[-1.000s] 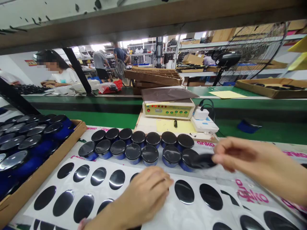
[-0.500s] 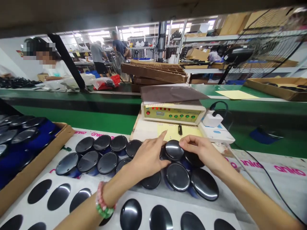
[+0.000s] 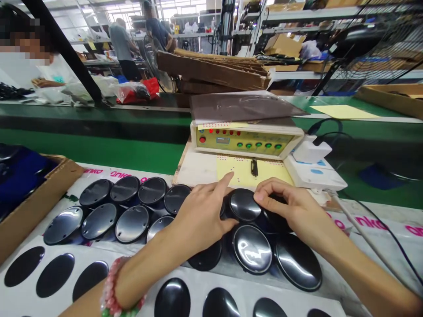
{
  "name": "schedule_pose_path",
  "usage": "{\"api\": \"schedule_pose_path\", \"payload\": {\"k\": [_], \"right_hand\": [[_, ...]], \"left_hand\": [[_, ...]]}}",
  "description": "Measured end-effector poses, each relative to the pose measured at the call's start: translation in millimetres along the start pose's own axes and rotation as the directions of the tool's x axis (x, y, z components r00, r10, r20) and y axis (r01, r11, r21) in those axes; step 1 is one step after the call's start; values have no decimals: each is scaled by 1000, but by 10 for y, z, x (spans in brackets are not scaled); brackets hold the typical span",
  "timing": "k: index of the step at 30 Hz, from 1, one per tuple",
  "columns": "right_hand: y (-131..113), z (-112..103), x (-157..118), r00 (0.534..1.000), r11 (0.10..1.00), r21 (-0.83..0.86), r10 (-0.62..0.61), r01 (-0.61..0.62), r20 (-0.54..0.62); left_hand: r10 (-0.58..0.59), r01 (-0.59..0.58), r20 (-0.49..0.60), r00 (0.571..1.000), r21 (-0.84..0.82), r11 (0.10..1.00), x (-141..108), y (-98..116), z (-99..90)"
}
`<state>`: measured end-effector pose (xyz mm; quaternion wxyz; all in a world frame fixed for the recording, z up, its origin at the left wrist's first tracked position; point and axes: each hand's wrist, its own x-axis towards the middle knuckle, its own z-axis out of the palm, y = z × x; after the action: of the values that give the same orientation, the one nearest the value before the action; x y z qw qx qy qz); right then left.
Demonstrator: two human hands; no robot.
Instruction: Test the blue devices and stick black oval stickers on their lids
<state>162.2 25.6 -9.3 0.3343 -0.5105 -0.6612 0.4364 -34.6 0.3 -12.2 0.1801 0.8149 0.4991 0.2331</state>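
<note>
- I see my L hand [image 3: 198, 220] and R hand [image 3: 291, 209] side by side, near the middle of the view, w/ bare arms.
- Main thing: a shiny round black disc [image 3: 243, 204], right between the hands, in a big bunch of like discs.
- L hand fingers: apart. Pointer finger sticks up to the far side, thumb lies just by the disc on the near side. No clamp that I can see.
- R hand fingers: together, curled on the top of the disc. Thumb is hidden, so can't tell if it's a firm grip.
- More discs [image 3: 99, 222] sit in rows to the left, and big ones [image 3: 253, 248] lie near the hands on the right.
- Bead bracelet [image 3: 115, 286] on my L wrist.
- Near me: white sheet [image 3: 39, 304] w/ flat black ovals [image 3: 172, 299] in rows.
- Left: cardboard tray [image 3: 56, 185] w/ blue stuff [image 3: 23, 167] in it.
- Far of the hands: yellow paper [image 3: 238, 169] w/ a small black clip [image 3: 254, 167] on it, then a cream control box [image 3: 246, 141] w/ red and green buttons.
- Right of the box: white power strip [image 3: 313, 171] w/ white plug [image 3: 310, 149].
- Past that: green bench [image 3: 99, 154], and a co-worker [image 3: 122, 44] far off.
</note>
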Motion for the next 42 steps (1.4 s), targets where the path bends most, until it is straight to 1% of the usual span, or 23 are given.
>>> {"api": "schedule_pose_path", "payload": {"k": [8,11,14,22,30,31,33,35,36,38,39,40,41,42], "right_hand": [[-9,30,-19,999,979,-202,-31,23,-37],[-26,48,-29,998,969,-247,-36,20,-60],[-39,67,-39,994,958,-286,-62,34,-89],[-59,99,-63,985,934,-354,-104,49,-136],[-42,89,-53,985,923,-384,-92,29,-147],[-31,92,-46,985,920,-390,-98,35,-144],[-15,117,-43,981,906,-418,-133,64,-139],[-31,159,-61,969,852,-507,-219,131,-117],[-58,172,-74,956,793,-583,-279,174,-94],[-150,131,-94,924,614,-753,-381,237,-21],[-207,56,-95,919,526,-820,-395,226,-1],[-265,-66,-89,926,464,-870,-377,166,-25],[-314,-233,-79,941,433,-900,-322,48,-105],[-350,-438,-68,944,420,-901,-243,-107,-225]], "left_hand": [[-29,29,20,999,9,1000,-5,17,-15],[-22,22,16,1000,8,1000,-6,17,-15],[-39,38,27,999,6,999,0,24,-15],[-80,80,92,993,3,997,5,41,-44],[-52,50,79,996,20,999,7,23,-42],[-39,36,77,996,38,999,3,26,-45],[24,-34,93,995,111,993,-11,37,-50],[114,-143,137,984,220,965,-29,46,-48],[156,-196,163,974,270,943,-37,46,-43],[212,-267,192,958,341,901,-48,37,-29],[227,-287,199,953,359,888,-47,28,-22],[235,-298,205,950,370,880,-41,17,-18],[236,-302,213,948,375,876,-31,8,-17],[230,-301,223,947,378,875,-18,1,-20]]}}
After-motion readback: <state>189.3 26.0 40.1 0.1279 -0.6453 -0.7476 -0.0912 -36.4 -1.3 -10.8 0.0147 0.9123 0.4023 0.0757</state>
